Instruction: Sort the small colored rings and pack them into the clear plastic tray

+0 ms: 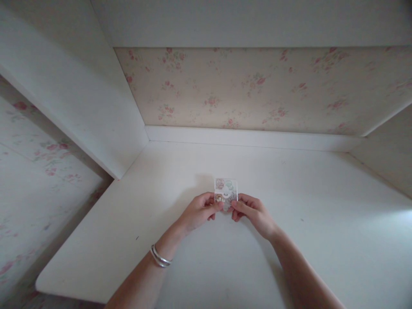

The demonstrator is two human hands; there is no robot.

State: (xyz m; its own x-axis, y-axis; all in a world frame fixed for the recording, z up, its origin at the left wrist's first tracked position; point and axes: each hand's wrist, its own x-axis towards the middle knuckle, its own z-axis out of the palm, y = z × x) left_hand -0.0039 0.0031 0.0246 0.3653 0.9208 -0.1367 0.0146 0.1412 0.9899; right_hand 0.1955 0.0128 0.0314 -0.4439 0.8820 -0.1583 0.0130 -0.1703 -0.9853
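Between my two hands is a small, clear square case, held up over the white desk. It seems split into compartments with small reddish, greenish, golden and greyish items, too small to name for sure; a pale round piece sits at its centre. My left hand pinches the lower left edge, thumb in front and fingers behind. On the opposite side my right hand grips the lower right edge in the same way. Silver bangles circle my left wrist.
The white desk spreads beneath my hands, with a rounded corner at the front left. A small dark mark lies on it. White panels rise at the left, and floral wallpaper covers the back wall above a white ledge.
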